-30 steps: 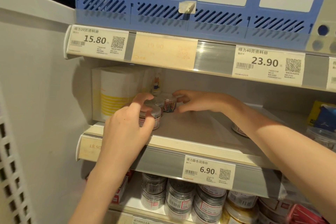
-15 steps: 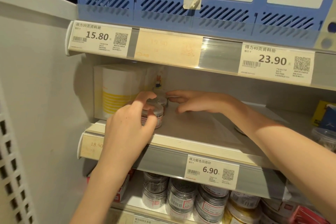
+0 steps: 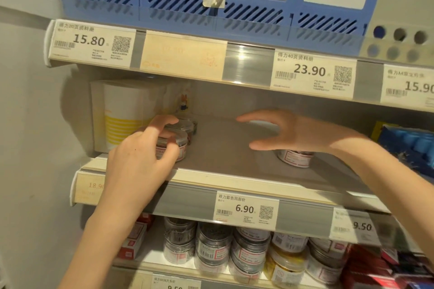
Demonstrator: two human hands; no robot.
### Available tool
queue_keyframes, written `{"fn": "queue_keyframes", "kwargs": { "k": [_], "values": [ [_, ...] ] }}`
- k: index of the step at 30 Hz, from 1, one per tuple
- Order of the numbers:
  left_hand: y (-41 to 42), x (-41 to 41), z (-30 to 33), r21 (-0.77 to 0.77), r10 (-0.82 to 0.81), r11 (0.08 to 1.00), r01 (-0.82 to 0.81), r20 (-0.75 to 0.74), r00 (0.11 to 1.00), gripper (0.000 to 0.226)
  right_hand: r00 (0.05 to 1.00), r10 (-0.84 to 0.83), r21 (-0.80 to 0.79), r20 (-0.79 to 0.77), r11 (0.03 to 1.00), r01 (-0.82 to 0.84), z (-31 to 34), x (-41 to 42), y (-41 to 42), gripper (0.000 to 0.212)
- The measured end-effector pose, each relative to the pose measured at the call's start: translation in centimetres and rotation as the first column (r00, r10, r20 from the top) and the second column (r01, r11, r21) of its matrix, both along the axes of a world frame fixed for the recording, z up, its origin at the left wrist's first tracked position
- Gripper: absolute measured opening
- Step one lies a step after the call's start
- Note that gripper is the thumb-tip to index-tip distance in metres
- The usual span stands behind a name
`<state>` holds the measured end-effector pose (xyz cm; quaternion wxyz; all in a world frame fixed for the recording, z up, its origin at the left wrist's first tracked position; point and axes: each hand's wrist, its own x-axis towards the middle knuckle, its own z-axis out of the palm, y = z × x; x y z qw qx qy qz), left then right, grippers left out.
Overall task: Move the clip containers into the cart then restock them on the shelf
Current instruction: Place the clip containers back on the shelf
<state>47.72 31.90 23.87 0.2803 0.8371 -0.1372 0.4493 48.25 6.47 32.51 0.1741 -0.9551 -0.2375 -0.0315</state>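
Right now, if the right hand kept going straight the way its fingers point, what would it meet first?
Probably the rear clip container behind the one under the left hand. The right hand points left across bare shelf; depth is unclear.

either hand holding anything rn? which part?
Left hand grips the front clip container by its lid rim and sides. Right hand is open, holding nothing.

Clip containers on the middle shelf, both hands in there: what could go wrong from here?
1. The left hand grips the front clip container, with the second container close behind; sliding it back may knock that one.
2. The right hand hovers open above the lone container; its wrist could clip it.
3. The boxed cup stands tight on the left, so little room for the fingers.
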Motion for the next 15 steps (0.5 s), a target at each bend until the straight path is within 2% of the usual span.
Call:
{"fn": "queue_keyframes", "kwargs": {
  "k": [4,7,12,15],
  "values": [
    [0.1,0.1,-0.1,0.016,0.008,1.000,-0.008,0.008,1.000,0.058,0.987,-0.158,-0.024,0.009,0.987,0.158,-0.6,-1.8,-4.3,0.059],
    [0.0,0.1,-0.1,0.015,0.046,0.999,-0.046,-0.004,0.999,0.056,0.978,-0.210,-0.022,-0.019,0.978,0.209,-1.4,-1.9,-6.2,0.066],
    [-0.5,-0.4,0.3,0.023,0.083,0.996,-0.083,-0.009,0.997,0.046,0.979,-0.199,0.023,-0.050,0.979,0.200,-2.1,-1.5,-7.3,0.063],
    [-0.4,-0.4,0.2,0.023,0.092,0.996,-0.091,-0.029,0.995,0.048,0.984,-0.171,-0.025,-0.051,0.985,0.170,-2.0,-1.2,-7.2,0.063]
  ]
}}
